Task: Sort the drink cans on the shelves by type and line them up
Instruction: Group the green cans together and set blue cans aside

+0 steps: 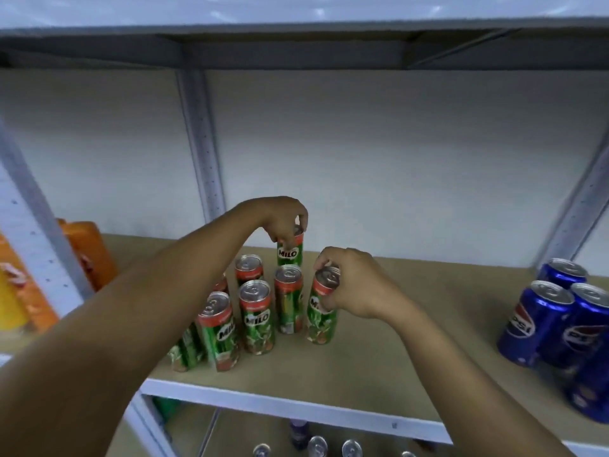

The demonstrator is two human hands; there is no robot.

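Several slim green Milo cans [257, 319] with red tops stand in a cluster on the middle of the wooden shelf [379, 364]. My left hand [285, 222] reaches over the cluster and grips the top of the rearmost Milo can [291, 253] near the back wall. My right hand [349, 285] holds the top of the rightmost Milo can [321, 321], which leans slightly left. A group of blue Pepsi cans [557, 319] stands at the shelf's right end. My left forearm hides part of the leftmost Milo cans.
Orange and yellow packages [84, 255] sit on the neighbouring shelf bay at left, behind a grey upright post [36, 239]. Another post [201, 146] runs up the back wall. On the shelf below, several can tops [318, 445] show. An upper shelf [296, 44] overhangs.
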